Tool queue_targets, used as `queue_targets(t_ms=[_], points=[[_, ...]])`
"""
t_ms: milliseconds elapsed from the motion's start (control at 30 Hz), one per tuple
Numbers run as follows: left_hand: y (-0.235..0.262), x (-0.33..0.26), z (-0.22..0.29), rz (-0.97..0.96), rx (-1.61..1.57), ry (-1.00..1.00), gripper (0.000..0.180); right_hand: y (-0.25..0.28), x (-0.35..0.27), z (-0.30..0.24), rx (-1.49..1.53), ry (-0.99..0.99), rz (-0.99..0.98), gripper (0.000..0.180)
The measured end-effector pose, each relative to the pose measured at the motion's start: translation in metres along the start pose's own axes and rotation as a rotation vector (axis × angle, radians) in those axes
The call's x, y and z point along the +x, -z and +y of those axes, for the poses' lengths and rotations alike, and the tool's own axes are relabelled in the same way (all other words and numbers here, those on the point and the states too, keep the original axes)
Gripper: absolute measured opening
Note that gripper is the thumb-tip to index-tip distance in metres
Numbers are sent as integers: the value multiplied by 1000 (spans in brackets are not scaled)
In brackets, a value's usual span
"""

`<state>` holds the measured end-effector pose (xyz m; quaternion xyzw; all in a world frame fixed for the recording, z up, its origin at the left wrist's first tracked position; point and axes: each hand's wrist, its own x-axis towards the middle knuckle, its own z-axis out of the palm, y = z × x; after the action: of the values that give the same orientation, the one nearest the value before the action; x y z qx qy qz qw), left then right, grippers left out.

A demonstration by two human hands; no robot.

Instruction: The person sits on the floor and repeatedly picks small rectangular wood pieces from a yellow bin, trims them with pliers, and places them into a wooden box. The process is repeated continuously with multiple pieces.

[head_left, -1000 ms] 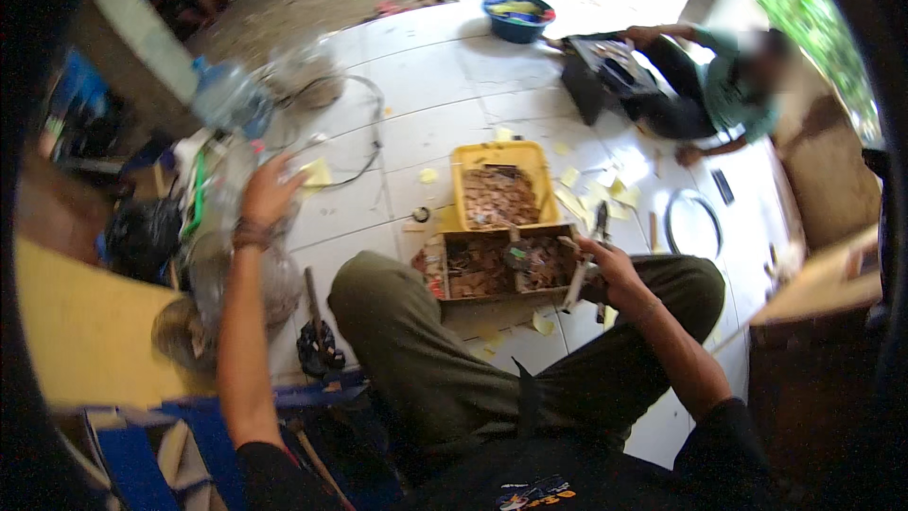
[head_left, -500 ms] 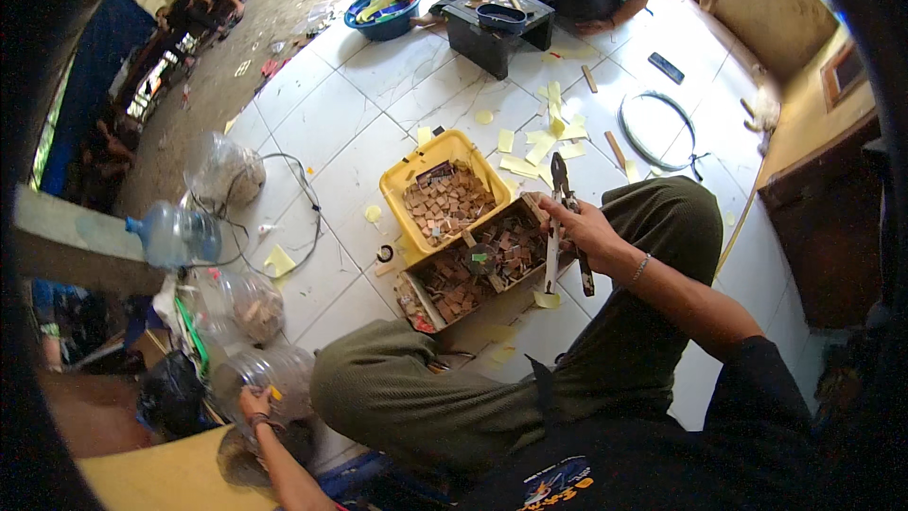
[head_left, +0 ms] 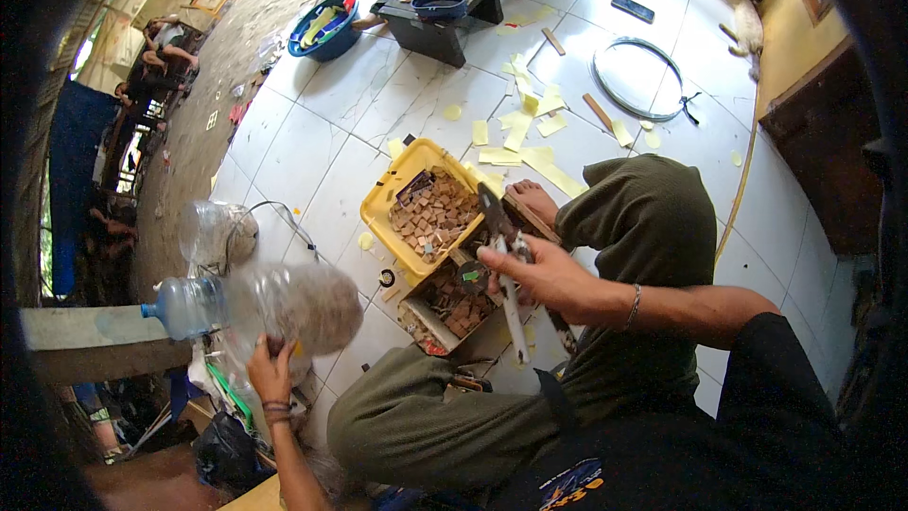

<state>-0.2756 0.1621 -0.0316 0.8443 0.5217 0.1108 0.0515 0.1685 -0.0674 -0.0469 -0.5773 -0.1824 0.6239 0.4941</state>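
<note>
My left hand [head_left: 272,372] grips a large clear plastic jar [head_left: 298,308] at its near side, fingers closed on the wall. The jar lies tipped sideways above the floor and is smeared by motion; brownish contents show faintly at its right end. In my right hand [head_left: 553,274] is a pair of tin snips [head_left: 512,308], dark jaws pointing away and worn white handles toward me. Beneath them stands a wooden box [head_left: 423,324] of small brown square pieces, with a dark round disc [head_left: 471,273] on top. A yellow tub [head_left: 375,207] of similar pieces adjoins it.
Yellow scraps [head_left: 544,163] lie on the white tiles beyond my foot. Farther off are a wire coil [head_left: 605,85], a phone [head_left: 633,8], a black stool [head_left: 430,36] and a blue basin [head_left: 326,43]. Another plastic jar [head_left: 203,232] and a blue-tinted bottle [head_left: 189,308] are at left.
My left hand has lifted the clear jar up and forward from beside my knee. My right hand has come nearer and left with the snips, over the wooden box. The view has shifted.
</note>
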Motion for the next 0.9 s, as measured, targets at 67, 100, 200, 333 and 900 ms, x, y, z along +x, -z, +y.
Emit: queue_targets(t_ms=[67, 100, 200, 333, 900], points=[[-1, 46, 47, -26, 204, -199, 25, -7, -11, -1, 56, -54, -39, 38], [-2, 69, 70, -17, 241, -263, 24, -11, -16, -2, 89, -80, -64, 38], [-11, 135, 135, 46, 270, -514, 23, -17, -29, -11, 226, -137, -137, 37], [-46, 223, 217, 60, 212, -736, 22, -14, -41, -29, 282, 6, -149, 37], [-289, 317, 528, 370, -66, -1106, 45, 21, -49, -73, 675, 210, 34, 31]])
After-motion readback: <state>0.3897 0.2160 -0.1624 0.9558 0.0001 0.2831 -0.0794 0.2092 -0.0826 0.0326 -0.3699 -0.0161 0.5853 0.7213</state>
